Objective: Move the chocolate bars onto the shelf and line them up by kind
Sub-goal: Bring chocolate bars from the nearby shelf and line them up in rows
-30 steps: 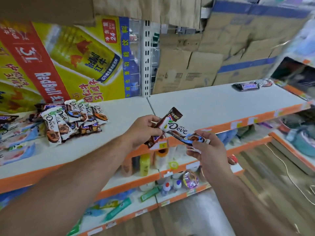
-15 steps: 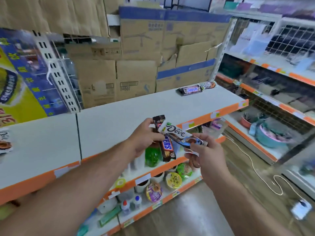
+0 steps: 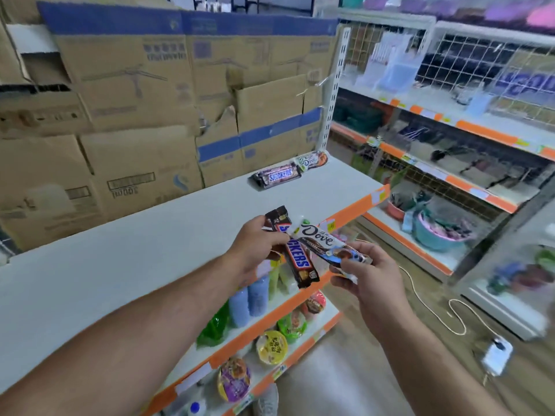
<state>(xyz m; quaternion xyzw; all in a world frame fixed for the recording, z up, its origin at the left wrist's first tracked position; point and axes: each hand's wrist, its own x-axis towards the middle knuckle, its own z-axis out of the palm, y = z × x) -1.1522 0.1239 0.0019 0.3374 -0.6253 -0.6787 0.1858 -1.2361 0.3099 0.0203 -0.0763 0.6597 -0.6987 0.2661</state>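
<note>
A person stands at a white shelf [image 3: 135, 259] edged in orange, a chocolate bar in each hand, both held above its front lip. The left grip [image 3: 258, 249] is closed round a Snickers [image 3: 297, 259] near its top end; the bar hangs from eleven o'clock down to five. The right grip [image 3: 371, 279] pinches the lower end of a Dove [image 3: 322, 239], which runs from ten o'clock to four and crosses over the Snickers. Whether the left fingers also touch the Dove cannot be told.

At twelve o'clock from the hands, far back on the shelf against stacked boxes [image 3: 126, 94], lie a second Snickers [image 3: 277, 175] and, just beside it at its two o'clock end, a second Dove [image 3: 310, 160]. They lie nearly end to end, one of each kind.

The job looks barely begun. Two bars are down on the shelf, and they read more as the first of two rows than as finished rows. The two in hand have not been set down. By the look of it, each has to go next to its like, Snickers with Snickers and Dove with Dove, before any line by kind takes shape. No other loose bars show here, so how many remain cannot be told.
</note>
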